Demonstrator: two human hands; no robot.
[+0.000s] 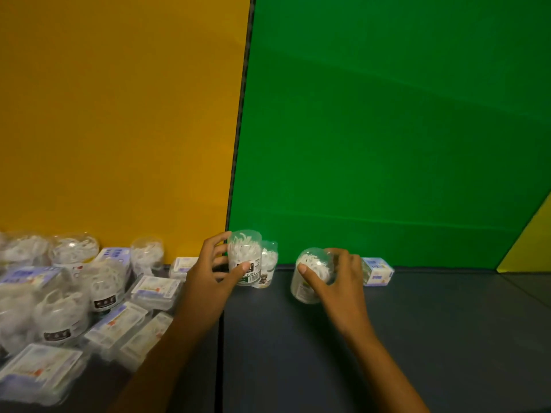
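Note:
My left hand [213, 268] grips a clear plastic jar of white floss picks [244, 254], held upright near the back wall with thumb and fingers round it. A second clear jar [269, 263] stands right behind it on the dark mat. My right hand [337, 278] holds another clear jar of floss picks [310, 274], tilted towards me, thumb on its front and fingers over its top. Just past the right hand lies a small white and blue box [377, 271].
A heap of clear jars [62, 311] and flat white boxes [155, 289] covers the left of the dark mat [417, 338]. An orange panel [119, 114] and a green panel [387, 129] stand upright at the back. A yellow panel [530, 245] shows far right.

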